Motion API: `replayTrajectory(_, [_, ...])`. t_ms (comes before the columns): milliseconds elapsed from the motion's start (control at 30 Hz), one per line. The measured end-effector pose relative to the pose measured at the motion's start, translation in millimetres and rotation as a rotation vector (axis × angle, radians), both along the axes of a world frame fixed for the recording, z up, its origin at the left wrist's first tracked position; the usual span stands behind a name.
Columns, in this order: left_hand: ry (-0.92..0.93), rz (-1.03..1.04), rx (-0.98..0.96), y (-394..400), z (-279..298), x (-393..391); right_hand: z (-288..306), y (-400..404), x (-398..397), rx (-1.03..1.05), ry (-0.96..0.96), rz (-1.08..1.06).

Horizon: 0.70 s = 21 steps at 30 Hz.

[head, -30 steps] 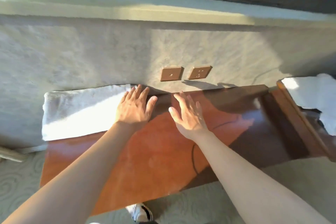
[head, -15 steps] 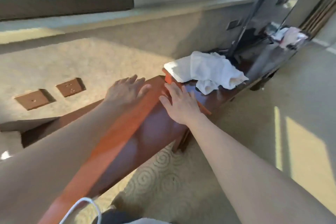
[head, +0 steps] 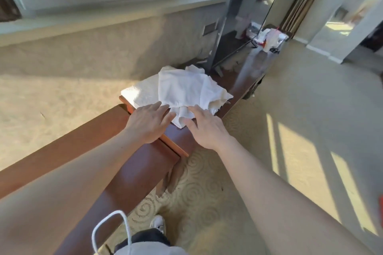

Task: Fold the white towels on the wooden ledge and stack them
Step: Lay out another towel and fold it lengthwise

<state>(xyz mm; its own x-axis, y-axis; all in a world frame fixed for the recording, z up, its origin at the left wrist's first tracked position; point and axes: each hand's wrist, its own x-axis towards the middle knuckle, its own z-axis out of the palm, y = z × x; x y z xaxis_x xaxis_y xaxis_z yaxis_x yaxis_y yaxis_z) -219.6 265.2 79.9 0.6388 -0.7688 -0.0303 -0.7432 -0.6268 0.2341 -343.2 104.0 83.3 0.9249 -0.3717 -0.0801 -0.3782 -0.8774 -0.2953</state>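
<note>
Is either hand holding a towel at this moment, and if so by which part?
Nothing is held. Both hands are open, fingers spread: the left hand and right hand reach the near edge of the crumpled white towels on the wooden ledge, not gripping.

The wooden ledge (head: 143,163) under the hands is reddish-brown, smooth and glossy. Just beyond the fingertips, the towels (head: 182,89) are white cloth, soft, matt and rumpled. The wall (head: 83,62) to the left looks rough and matt. The carpet (head: 207,192) below is matt with swirls.
</note>
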Motion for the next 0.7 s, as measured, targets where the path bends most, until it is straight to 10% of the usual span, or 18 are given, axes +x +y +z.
replayTrajectory(433, [0.157, -0.014, 0.156, -126, -70, 104, -40, -141, 69, 0.107, 0.190, -0.215])
replayTrajectory(700, [0.418, 0.393, -0.068, -168, -116, 168, -89, -205, 151, 0.063, 0.261, -0.298])
